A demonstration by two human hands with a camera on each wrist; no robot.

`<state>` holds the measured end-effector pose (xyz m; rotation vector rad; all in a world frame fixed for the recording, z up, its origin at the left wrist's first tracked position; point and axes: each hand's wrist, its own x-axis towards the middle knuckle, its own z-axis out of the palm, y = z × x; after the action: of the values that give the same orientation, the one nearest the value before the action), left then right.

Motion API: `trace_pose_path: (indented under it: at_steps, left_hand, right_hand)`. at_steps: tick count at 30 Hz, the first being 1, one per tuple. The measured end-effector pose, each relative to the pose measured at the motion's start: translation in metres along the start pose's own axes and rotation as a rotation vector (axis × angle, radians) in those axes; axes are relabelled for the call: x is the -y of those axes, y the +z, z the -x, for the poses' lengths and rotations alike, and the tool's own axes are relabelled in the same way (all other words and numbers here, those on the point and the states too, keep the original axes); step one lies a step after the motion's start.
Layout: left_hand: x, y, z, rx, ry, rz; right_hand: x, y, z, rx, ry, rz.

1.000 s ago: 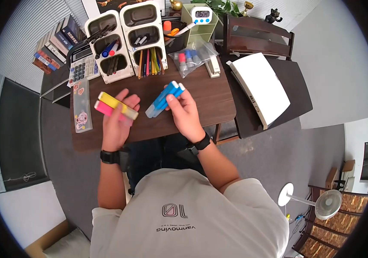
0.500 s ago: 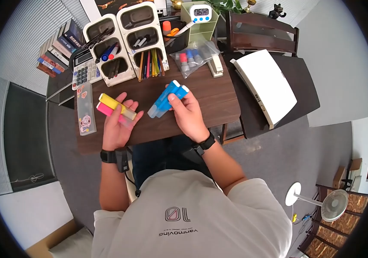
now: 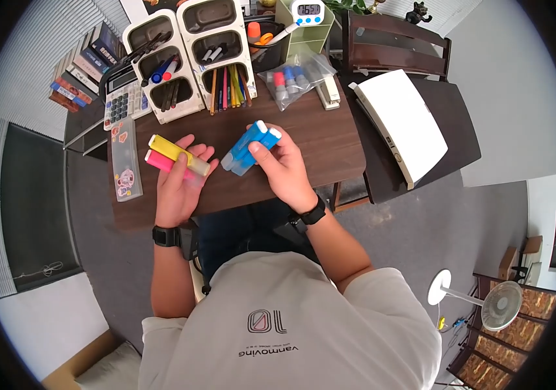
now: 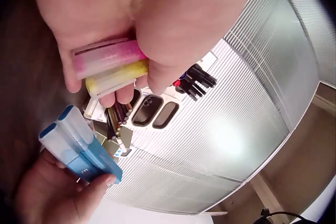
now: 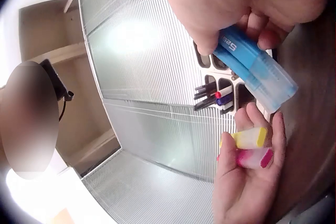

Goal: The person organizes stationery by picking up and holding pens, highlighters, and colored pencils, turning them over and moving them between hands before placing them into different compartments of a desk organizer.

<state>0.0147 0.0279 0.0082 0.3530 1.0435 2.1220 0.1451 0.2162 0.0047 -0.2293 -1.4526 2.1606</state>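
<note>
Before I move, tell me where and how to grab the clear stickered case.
I'd pinch the case across its long sides, near half, from above. It lies flat and narrow, with the calculator at its far end. Your left hand holds two highlighters, so free it first.

The place looks like an office or a study, though which of the two cannot be told. A wooden desk (image 3: 323, 146) carries stationery organisers (image 3: 190, 65) at eleven o'clock, a calculator (image 3: 120, 105) at ten and a stapler (image 3: 330, 94) at one — ordinary desk-work supplies — while a row of upright books (image 3: 89, 62) stands at ten o'clock, beyond the calculator.
</note>
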Motion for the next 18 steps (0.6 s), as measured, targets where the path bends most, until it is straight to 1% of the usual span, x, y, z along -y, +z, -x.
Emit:
trace_pose_path:
  at_steps: [1,3,7,9,10,12,13,17,18]
  left_hand:
    - [0.001,-0.003,0.0,-0.001,0.001,0.003]
    - [0.006,-0.011,0.0,0.052,0.062,0.033]
    - [0.014,-0.012,0.0,0.053,0.095,0.041]
    - [0.01,0.001,0.003,-0.014,0.099,-0.422]
    - [0.01,0.01,0.004,-0.011,0.101,-0.421]
    - [0.013,0.029,0.009,0.033,0.279,-0.895]
    - [0.014,0.033,0.009,0.031,0.3,-0.99]
    - [0.02,0.039,0.007,0.007,0.34,-0.982]
    - [0.02,0.041,0.007,0.012,0.338,-0.981]
  right_hand:
    - [0.001,0.0,0.0,0.002,0.002,0.002]
    - [0.002,0.002,0.001,-0.003,-0.026,0.032]
    - [0.0,0.003,0.001,0.014,-0.034,0.004]
    - [-0.003,0.001,0.0,0.09,-0.067,0.003]
    - [-0.004,0.002,0.0,0.09,-0.07,0.005]
    - [-0.007,0.006,0.001,0.139,-0.09,-0.013]
    - [-0.009,0.008,0.0,0.153,-0.111,-0.024]
    - [-0.007,0.006,0.003,0.123,-0.065,0.034]
    - [-0.006,0.005,0.004,0.143,-0.075,0.107]
